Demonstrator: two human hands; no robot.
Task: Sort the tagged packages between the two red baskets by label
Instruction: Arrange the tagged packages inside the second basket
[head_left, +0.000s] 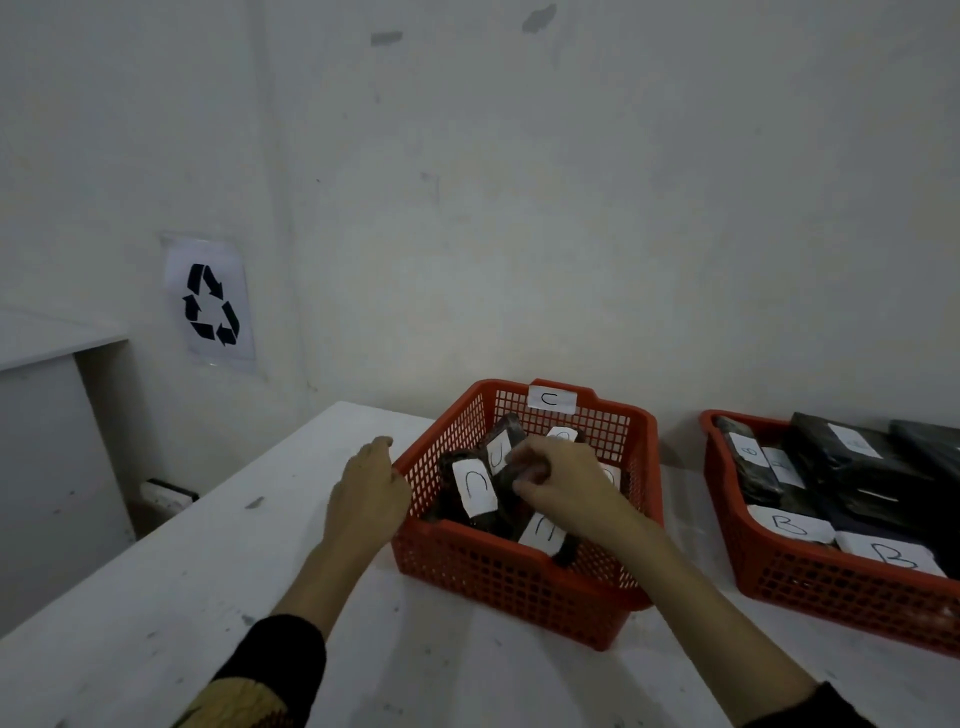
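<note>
Basket of C packages (519, 577) left of basket of B packages (831, 587), both on table (182, 571).

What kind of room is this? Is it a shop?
Probably a sorting or packing room, not a shop: two red baskets hold black packages tagged C and B, on a plain white table, beside a recycling sign on the wall.

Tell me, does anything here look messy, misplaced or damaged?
Nothing looks misplaced. The packages in the basket tagged C lie jumbled at angles, and the visible tags read C. The right basket shows B tags; some are too blurred to read. The table is scuffed.
</note>
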